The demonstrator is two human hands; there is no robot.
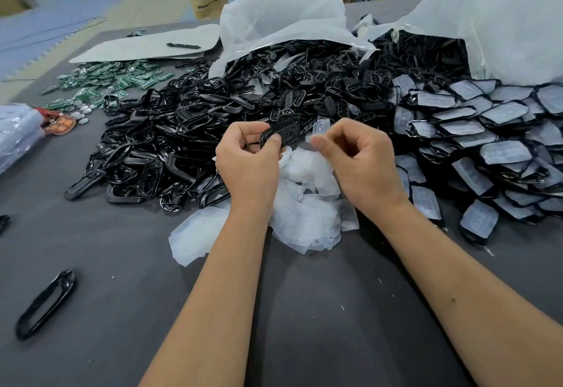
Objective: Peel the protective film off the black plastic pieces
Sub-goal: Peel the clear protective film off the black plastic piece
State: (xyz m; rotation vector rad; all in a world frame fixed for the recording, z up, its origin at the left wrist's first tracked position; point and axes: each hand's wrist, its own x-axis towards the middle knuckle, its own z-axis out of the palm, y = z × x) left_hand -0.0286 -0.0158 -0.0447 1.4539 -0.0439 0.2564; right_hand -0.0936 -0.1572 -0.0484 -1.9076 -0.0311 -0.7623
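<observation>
Peeling was midway: left hand gripped a flat black plastic piece above the discarded films, right hand pinched its translucent protective film. Next, probably: pull free, drop.

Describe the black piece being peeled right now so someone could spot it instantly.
Start at the big heap of black plastic pieces mid-table. Just in front, the left hand holds one black piece above the discarded film. It alone is lifted off the table.
</observation>
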